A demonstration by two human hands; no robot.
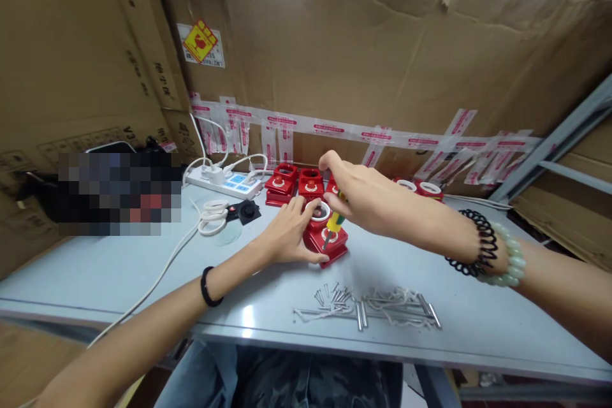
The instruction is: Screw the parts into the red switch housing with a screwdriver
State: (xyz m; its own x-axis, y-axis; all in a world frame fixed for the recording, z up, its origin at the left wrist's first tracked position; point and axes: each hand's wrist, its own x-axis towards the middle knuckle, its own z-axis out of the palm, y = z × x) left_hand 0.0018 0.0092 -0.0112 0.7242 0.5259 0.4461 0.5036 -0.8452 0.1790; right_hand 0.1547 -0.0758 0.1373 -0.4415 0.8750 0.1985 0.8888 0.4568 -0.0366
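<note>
A red device (337,247) with a white ring at its far end sits on the table, and my left hand (291,233) grips it from the left side with fingers and thumb. From above, my right hand (351,188) is wrapped round a screwdriver (335,222) with a yellow and green handle. The screwdriver stands tilted, its tip down at the white circle on the device's near face. Whether the tip sits in a screw is too small to tell. More red devices (310,185) stand in a row behind my hands, some partly hidden by my right hand.
Loose screws (337,296), metal rods (361,315) and white strings lie near the table's front edge. To the left are white rings (213,217), a black square part (247,211) and a power strip (234,183) with cables. Cardboard (335,64) walls the back; a metal shelf (549,140) stands right.
</note>
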